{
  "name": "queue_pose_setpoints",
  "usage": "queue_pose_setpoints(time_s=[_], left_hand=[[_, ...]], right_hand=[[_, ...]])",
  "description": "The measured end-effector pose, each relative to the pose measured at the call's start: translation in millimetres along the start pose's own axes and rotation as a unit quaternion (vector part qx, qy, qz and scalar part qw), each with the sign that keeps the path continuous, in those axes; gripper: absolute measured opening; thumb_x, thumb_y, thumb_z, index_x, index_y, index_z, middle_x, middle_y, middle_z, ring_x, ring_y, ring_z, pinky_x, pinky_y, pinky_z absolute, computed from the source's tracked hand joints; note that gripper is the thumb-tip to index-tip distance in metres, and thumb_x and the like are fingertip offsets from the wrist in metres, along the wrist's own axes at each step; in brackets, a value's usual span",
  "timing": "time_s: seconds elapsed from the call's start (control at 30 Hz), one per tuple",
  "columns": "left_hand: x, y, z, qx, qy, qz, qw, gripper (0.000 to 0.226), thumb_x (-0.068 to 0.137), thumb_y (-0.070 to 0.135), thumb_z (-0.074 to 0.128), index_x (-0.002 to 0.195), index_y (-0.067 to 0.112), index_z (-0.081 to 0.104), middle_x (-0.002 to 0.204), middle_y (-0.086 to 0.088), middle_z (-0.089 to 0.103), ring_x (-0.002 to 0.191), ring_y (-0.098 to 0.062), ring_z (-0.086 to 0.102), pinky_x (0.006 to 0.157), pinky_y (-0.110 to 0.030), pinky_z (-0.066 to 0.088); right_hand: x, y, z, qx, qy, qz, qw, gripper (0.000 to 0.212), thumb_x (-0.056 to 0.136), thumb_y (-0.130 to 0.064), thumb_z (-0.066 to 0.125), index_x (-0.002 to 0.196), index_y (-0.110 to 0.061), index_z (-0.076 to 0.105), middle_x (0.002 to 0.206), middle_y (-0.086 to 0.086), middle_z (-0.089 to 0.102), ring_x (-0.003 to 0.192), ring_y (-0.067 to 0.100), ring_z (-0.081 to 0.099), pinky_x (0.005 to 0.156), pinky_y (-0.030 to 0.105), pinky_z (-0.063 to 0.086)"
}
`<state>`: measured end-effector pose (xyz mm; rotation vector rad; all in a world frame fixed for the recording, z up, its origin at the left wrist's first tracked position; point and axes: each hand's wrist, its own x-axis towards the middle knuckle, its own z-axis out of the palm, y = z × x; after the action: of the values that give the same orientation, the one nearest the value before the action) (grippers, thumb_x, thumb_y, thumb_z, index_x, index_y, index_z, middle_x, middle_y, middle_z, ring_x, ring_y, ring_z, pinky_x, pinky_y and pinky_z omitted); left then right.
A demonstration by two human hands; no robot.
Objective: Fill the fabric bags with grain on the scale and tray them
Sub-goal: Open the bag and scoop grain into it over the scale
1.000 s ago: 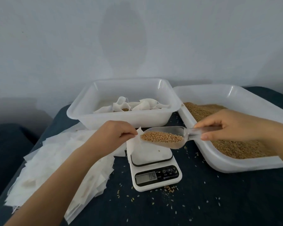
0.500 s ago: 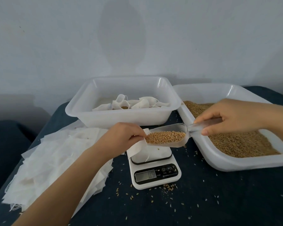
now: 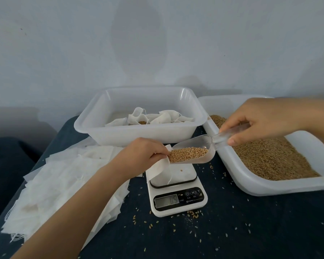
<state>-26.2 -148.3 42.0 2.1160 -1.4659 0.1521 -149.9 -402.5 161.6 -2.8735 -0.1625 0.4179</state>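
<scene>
While the scale [image 3: 178, 193] reads 0.5, hands grip: left [image 3: 140, 156] pinches the bag [image 3: 162, 170], right [image 3: 264, 122] the scoop [image 3: 193, 152].

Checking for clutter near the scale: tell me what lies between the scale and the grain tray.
In the head view, only dark cloth with a few spilled grains separates the scale from the grain tray. The scoop hangs above that gap.

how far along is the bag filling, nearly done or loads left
Early on, by the look of it. Done: a few filled bags lie in the back tray. In hand: the left hand pinches open a bag on the scale, and the right hand tips a clear scoop of grain at its mouth. Left: a big pile of empty bags and a tray of grain.
</scene>
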Motion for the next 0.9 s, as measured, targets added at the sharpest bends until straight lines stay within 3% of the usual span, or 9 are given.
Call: queue_pose_setpoints(time_s=[0.1, 0.23, 0.5, 0.9], left_hand=[[2, -1, -2, 0.01, -0.007, -0.004, 1.0, 0.015, 0.087, 0.01, 0.063, 0.098, 0.012, 0.074, 0.095, 0.001, 0.072, 0.087, -0.01, 0.063, 0.081, -0.024, 0.045], [3, -3, -3, 0.008, -0.014, -0.008, 1.0, 0.015, 0.087, 0.01, 0.063, 0.097, 0.011, 0.074, 0.096, 0.002, 0.072, 0.089, -0.006, 0.06, 0.082, -0.023, 0.044], [4, -4, -4, 0.015, -0.019, -0.006, 1.0, 0.015, 0.087, 0.01, 0.062, 0.096, 0.01, 0.074, 0.093, -0.001, 0.072, 0.087, -0.014, 0.064, 0.081, -0.028, 0.045], [4, -1, -7, 0.008, -0.004, 0.006, 1.0, 0.014, 0.086, 0.006, 0.063, 0.094, 0.009, 0.074, 0.093, 0.0, 0.072, 0.093, -0.007, 0.056, 0.08, -0.014, 0.041]], right_hand=[[2, -2, -1, -0.002, 0.003, 0.003, 1.0, 0.035, 0.071, -0.059, 0.057, 0.1, -0.045, 0.07, 0.084, -0.018, 0.069, 0.071, 0.0, 0.059, 0.072, 0.031, 0.049], [5, -2, -2, -0.001, 0.0, 0.007, 1.0, 0.028, 0.076, -0.054, 0.06, 0.1, -0.044, 0.07, 0.085, -0.01, 0.07, 0.073, 0.01, 0.062, 0.073, 0.034, 0.051], [8, -10, -7, 0.0, 0.0, 0.014, 1.0, 0.025, 0.076, -0.051, 0.061, 0.098, -0.045, 0.07, 0.078, -0.013, 0.07, 0.063, -0.003, 0.057, 0.059, 0.009, 0.039], [8, -14, -17, -0.041, 0.0, 0.024, 0.999, 0.031, 0.072, -0.056, 0.06, 0.1, -0.048, 0.07, 0.078, -0.017, 0.069, 0.065, -0.001, 0.058, 0.058, 0.012, 0.04]])
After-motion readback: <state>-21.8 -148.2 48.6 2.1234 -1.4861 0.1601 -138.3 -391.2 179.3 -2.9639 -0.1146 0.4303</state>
